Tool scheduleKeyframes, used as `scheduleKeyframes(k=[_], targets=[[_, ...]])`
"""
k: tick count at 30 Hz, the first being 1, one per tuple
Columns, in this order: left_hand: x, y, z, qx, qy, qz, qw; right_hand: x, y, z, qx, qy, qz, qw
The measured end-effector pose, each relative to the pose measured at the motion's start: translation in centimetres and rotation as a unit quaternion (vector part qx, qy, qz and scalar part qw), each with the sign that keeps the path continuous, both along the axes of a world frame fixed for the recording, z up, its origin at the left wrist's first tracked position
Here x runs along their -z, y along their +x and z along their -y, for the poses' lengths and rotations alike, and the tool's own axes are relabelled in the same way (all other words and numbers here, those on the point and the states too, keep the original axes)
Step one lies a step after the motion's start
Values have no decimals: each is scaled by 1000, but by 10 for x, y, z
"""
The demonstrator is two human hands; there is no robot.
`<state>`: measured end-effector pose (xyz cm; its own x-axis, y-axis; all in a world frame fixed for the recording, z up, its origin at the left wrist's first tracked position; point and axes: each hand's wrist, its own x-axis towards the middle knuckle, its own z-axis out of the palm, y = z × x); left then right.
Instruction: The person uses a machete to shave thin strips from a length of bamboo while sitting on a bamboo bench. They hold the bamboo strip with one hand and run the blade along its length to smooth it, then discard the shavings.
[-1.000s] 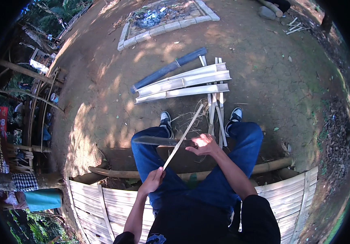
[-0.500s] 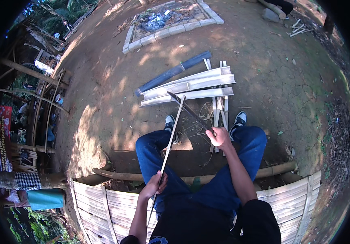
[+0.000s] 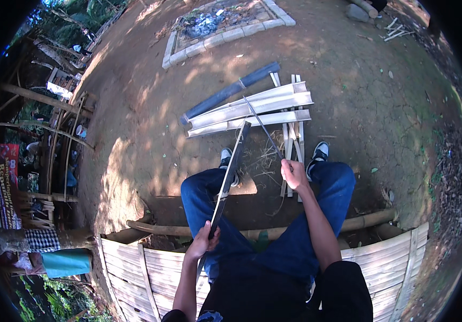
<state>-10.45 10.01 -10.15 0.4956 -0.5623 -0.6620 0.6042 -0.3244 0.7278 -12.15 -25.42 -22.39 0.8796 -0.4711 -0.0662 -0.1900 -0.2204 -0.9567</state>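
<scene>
My left hand [image 3: 203, 242] is wrapped round a long bamboo strip [image 3: 232, 170], which slants up and away between my knees; its dark skin side and a pale edge both show. In my right hand [image 3: 294, 175] is the handle of a machete [image 3: 263, 126], its dark blade pointing away and to the left. The blade appears thin from here, and its tip overlaps the split bamboo pieces [image 3: 257, 105] in the picture. A visible gap separates the blade from the strip. Beyond my feet, those pale split halves lie beside a dark bamboo length [image 3: 225, 94].
Narrow bamboo slats [image 3: 293, 140] lie under the split pieces, with shavings [image 3: 266, 159] near my feet. A bamboo pole [image 3: 172, 232] runs in front of the slatted bench [image 3: 134, 268]. Farther off is a brick-edged fire pit [image 3: 225, 36]. Wooden posts and a banner [image 3: 1, 185] stand left.
The machete has come away from the strip, its blade swinging up and turning edge-on. The strip has rolled in my left hand, showing more dark skin.
</scene>
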Motion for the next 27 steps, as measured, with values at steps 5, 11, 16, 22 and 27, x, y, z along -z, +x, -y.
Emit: scheduleKeyframes(k=[5,11,16,22,27], targets=[[2,-1,4,-21,50,59,997,-5,-9,-8,-76,93,118,986],[19,-3,11,27,228,378,897,-32,-11,-34,-104,-140,199,964],[0,-9,54,61,267,517,811,-44,-18,-66,-184,-285,177,924],[6,-14,65,34,290,578,762,-39,-15,-78,-134,-335,222,906],[-9,-8,63,2,299,515,803,-27,-7,-56,-74,-311,48,946]])
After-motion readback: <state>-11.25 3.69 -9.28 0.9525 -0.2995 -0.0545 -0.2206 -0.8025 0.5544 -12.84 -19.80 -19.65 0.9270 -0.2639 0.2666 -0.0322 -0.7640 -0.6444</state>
